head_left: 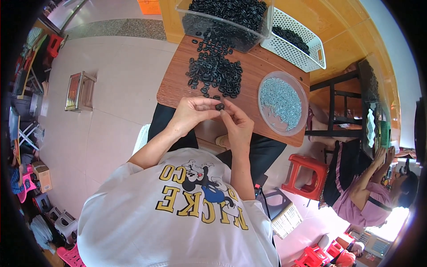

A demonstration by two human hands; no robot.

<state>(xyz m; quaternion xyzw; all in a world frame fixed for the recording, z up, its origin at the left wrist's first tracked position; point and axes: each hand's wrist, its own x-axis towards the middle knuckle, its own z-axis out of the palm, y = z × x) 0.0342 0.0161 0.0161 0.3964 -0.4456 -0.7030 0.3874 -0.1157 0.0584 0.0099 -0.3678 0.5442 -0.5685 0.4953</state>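
A small black oval plastic piece point(219, 107) is pinched between my two hands, just over the table's near edge. My left hand point(189, 115) grips it from the left with thumb and fingertips. From the right, the thumb and fingers of my right hand point(238, 125) close on the same piece. Whether a screw is also in the right fingers is too small to tell. Beyond my hands spreads a loose pile of black oval pieces point(215, 73), with holes through them. Right of my hands stands a round clear tub point(277, 126) holding many small silvery screws or pins.
The brown wooden table point(174, 82) carries a clear bin point(209, 27) of black pieces at the back, and a white perforated basket point(314, 62) beside it. A red stool point(305, 177) stands at right, near another person point(362, 200) at work. A small metal-framed stool point(80, 91) stands left.
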